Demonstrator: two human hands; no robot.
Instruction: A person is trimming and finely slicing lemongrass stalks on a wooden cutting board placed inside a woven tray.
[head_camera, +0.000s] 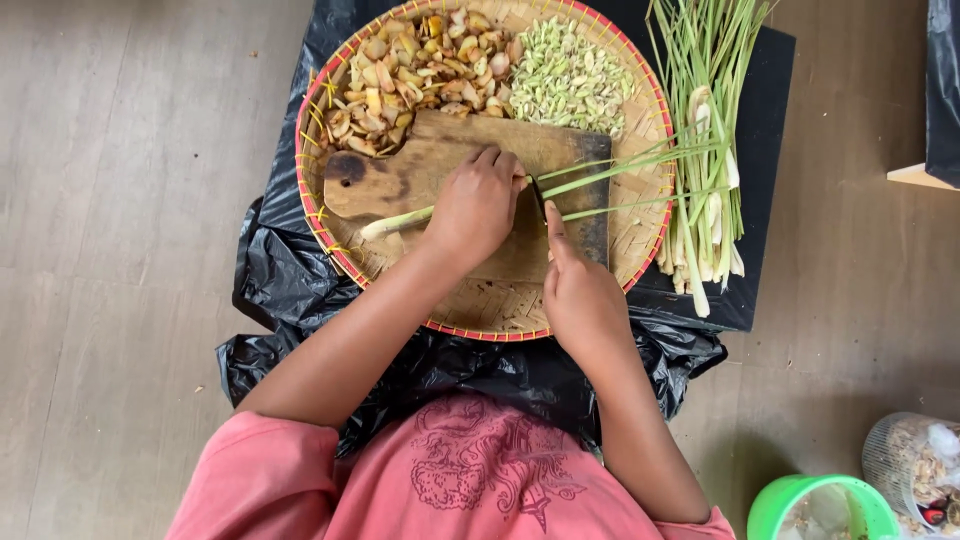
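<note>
My left hand (478, 205) presses a lemongrass stalk (395, 222) down across a dark wooden cutting board (390, 175). The stalk's pale root end points left and its green leaves run right past the board. My right hand (580, 295) grips a knife (537, 197) with the forefinger along its back; the blade stands on the stalk just right of my left fingers. The board lies inside a round woven tray (480, 305) with a red rim.
The tray's far side holds a pile of brown sliced pieces (420, 70) and a pile of pale green chopped bits (570, 78). A bundle of lemongrass (705, 130) lies at the right on black plastic (280, 280). A green container (820, 508) and a clear bag (915, 465) sit at bottom right.
</note>
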